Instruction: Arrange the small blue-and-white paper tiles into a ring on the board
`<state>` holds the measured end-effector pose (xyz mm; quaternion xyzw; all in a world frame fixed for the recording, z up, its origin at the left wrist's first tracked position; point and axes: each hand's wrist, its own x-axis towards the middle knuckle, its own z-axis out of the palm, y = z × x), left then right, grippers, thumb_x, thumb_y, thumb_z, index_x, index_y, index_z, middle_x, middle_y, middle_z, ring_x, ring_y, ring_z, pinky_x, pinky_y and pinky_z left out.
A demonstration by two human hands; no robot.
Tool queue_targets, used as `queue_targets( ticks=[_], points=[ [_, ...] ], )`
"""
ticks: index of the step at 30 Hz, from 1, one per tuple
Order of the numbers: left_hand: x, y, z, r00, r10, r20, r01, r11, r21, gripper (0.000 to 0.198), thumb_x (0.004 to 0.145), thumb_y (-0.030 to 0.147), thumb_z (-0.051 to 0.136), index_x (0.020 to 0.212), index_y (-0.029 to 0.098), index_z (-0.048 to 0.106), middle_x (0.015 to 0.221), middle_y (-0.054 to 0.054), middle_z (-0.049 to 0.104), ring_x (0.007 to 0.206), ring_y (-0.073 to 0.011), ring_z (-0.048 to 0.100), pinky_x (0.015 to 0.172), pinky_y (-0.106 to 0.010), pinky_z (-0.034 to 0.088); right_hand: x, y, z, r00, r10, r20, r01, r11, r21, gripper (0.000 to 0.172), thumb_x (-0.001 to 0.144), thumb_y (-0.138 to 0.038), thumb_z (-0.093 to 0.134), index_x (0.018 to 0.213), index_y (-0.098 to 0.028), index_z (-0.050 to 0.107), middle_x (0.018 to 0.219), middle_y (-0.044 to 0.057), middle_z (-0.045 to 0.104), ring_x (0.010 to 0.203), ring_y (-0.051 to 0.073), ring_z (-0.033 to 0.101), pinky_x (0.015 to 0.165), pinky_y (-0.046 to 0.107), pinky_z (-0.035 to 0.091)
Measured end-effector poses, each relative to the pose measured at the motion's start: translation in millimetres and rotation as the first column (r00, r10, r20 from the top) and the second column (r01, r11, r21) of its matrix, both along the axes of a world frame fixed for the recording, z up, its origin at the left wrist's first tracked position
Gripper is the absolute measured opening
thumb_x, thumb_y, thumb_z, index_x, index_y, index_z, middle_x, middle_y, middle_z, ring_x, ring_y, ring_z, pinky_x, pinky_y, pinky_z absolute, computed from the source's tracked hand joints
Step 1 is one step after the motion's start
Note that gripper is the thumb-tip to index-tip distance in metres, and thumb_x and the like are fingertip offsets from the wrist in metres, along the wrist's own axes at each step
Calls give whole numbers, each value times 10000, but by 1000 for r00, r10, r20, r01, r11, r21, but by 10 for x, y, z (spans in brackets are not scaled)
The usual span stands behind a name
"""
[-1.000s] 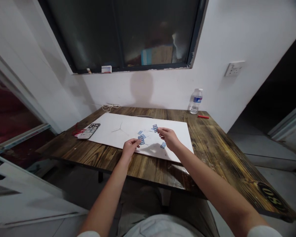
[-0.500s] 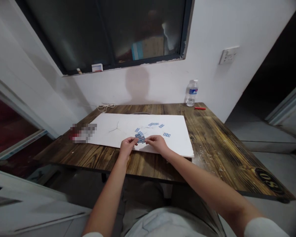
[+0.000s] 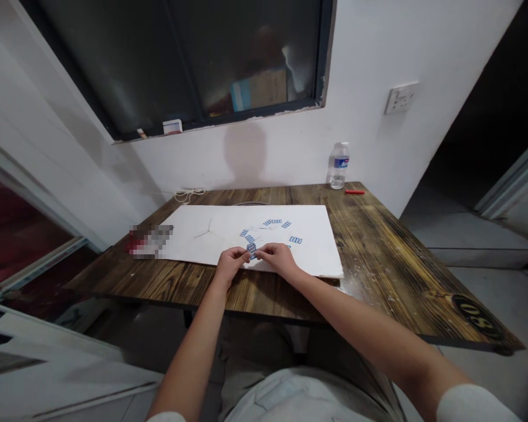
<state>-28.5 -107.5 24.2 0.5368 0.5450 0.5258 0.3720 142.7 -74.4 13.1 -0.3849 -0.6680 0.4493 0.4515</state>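
Note:
Small flat pieces with blue bars lie in a loose ring on a white board (image 3: 189, 243). My left hand (image 3: 230, 264) is pinched at the ring's near edge, its thumb and fingertips at a blue-barred piece (image 3: 251, 249). From the other side my right hand (image 3: 280, 258) pinches the same piece, so the two hands' fingertips almost meet. Whether this piece is one or several overlapping is too small to tell. Another blue-barred piece (image 3: 296, 240) lies to the right of my right hand, and a further blue-barred piece (image 3: 244, 233) is just beyond my left fingertips.
The board rests on a dark-grained wooden table (image 3: 369, 258). At the back stand a water bottle (image 3: 339, 167) and a red pen-like stick (image 3: 354, 192). A coiled white cord (image 3: 190, 193) lies at the back left. Thin dark lines (image 3: 209, 230) mark the board's left part.
My fingertips have drawn closer together. The blue-barred pieces between them, spread side by side before, now look narrower and more overlapped. The view has shifted slightly.

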Motion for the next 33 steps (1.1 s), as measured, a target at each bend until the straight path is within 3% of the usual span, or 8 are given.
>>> queue_targets(
  ticks=[9, 18, 22, 27, 29, 33],
  points=[
    [-2, 6, -3, 994, 90, 56, -88, 995, -39, 367, 591, 491, 779, 693, 152, 682, 543, -1, 605, 473, -92, 473, 468, -207, 318, 17, 4, 53, 995, 52, -85, -53, 999, -6, 227, 733, -438, 661, 716, -221, 726, 706, 14, 722, 684, 173, 633, 650, 262, 434],
    [-1, 35, -19, 983, 163, 83, -159, 986, -59, 423, 533, 522, 796, 697, 147, 686, 527, -5, 602, 467, -89, 478, 452, -195, 315, 373, 418, 153, 973, -207, -98, 208, 978, -3, 189, 723, -379, 669, 784, -212, 732, 819, 40, 732, 756, 198, 636, 708, 303, 460],
    [-15, 39, -42, 984, 157, 88, -152, 987, -61, 426, 542, 529, 789, 709, 149, 693, 534, -7, 607, 451, -83, 455, 442, -198, 312, 665, 617, 157, 927, -313, 204, 295, 949, 113, 184, 766, -347, 651, 849, -213, 745, 886, 53, 730, 796, 198, 634, 724, 293, 443],
    [-20, 42, -46, 983, 160, 92, -155, 986, -58, 413, 537, 515, 796, 706, 151, 697, 535, -9, 613, 479, -96, 492, 464, -203, 334, 913, 696, 177, 644, -305, 702, 319, 941, 115, 210, 729, -373, 719, 866, -219, 760, 1023, 105, 700, 941, 257, 610, 729, 306, 412],
    [-15, 40, -42, 981, 164, 100, -158, 986, -60, 406, 532, 506, 800, 701, 151, 694, 530, -6, 611, 480, -96, 494, 468, -203, 333, 938, 679, 185, 575, -255, 777, 303, 949, 87, 253, 721, -415, 728, 875, -217, 763, 1062, 126, 680, 986, 288, 584, 730, 324, 411],
    [-9, 38, -42, 980, 163, 117, -156, 985, -69, 405, 536, 500, 800, 702, 147, 689, 530, -3, 607, 475, -90, 480, 462, -199, 330, 905, 631, 179, 517, -222, 827, 279, 957, 82, 306, 705, -434, 742, 907, -205, 760, 1110, 161, 638, 1051, 342, 531, 768, 373, 413]
  ],
)
